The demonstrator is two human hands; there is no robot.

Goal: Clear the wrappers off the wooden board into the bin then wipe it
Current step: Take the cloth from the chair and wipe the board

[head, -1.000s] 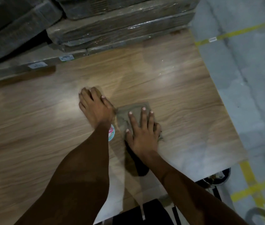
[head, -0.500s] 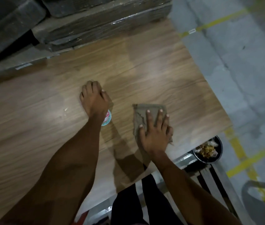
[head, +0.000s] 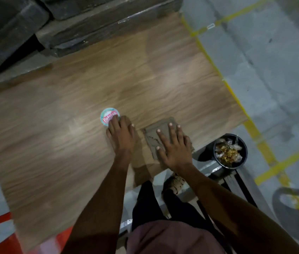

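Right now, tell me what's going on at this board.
A person is wiping the wooden board. The right hand lies flat on a grey cloth near the board's near edge. The left hand rests on the board with its fingertips on a round pink-and-teal lid. A black bin on the floor to the right holds wrappers. No loose wrappers show on the board.

Wooden board [head: 71, 143] lay flat, pale brown grain, glare patches, grey-brown cloth [head: 160, 131] spread flat near its near right edge, black round bin [head: 244, 154] just off that corner, crumpled wrappers [head: 226, 153] inside, gold and clear.
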